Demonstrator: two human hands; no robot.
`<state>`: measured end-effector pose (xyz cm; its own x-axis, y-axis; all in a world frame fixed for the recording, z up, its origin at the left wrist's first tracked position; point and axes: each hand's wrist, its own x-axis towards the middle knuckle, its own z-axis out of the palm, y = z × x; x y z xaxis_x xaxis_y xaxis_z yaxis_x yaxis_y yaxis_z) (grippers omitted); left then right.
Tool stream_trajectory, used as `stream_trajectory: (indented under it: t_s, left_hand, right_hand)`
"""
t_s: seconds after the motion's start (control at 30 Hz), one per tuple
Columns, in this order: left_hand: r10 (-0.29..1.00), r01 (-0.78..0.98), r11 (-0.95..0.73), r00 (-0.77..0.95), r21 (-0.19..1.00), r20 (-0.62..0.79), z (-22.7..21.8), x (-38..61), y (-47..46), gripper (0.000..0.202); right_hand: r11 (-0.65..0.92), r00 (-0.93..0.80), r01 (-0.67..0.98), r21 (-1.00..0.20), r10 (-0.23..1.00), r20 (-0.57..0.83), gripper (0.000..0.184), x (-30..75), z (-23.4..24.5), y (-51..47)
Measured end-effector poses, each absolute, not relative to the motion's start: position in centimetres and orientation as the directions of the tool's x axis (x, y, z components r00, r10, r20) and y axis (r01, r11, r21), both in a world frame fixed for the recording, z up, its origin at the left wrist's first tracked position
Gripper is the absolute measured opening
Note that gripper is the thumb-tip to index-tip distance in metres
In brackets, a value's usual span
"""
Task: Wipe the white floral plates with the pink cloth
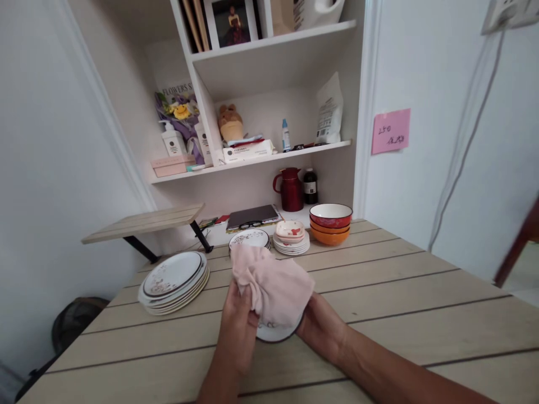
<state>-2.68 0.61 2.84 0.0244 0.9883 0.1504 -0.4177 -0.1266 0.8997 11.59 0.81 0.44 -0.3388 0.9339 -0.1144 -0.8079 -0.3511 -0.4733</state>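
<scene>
Pink cloth (273, 286) draped over small plate (275, 335), held over bench (400, 292) | left hand (240, 320) clutching cloth; right hand (320, 328) gripping plate rim | risk: cloth-covered plate may slip from that one-sided hold; chips on bench

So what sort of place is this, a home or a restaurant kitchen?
Most likely a home dining corner: the wooden table carries small stacks of plates and bowls, and the alcove shelves hold a plush toy and a framed photo.
</scene>
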Motion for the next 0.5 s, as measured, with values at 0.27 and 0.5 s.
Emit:
stream_trajectory:
  t_s: [0.27,0.5]
  left_hand:
    - [0.921,0.390,-0.311,-0.101,0.867,0.376,0.5,-4.2,2.8,0.028]
    - [0.831,0.646,-0.516,0.216,0.563,0.514,-0.6,-4.1,2.6,0.037]
  right_hand:
    - [-0.377,-0.339,-0.814,-0.442,0.926,-0.164,0.048,11.7,0.6,0.6]
    - [-0.385,-0.368,-0.807,-0.448,0.921,-0.129,0.048,11.9,0.0,0.9]
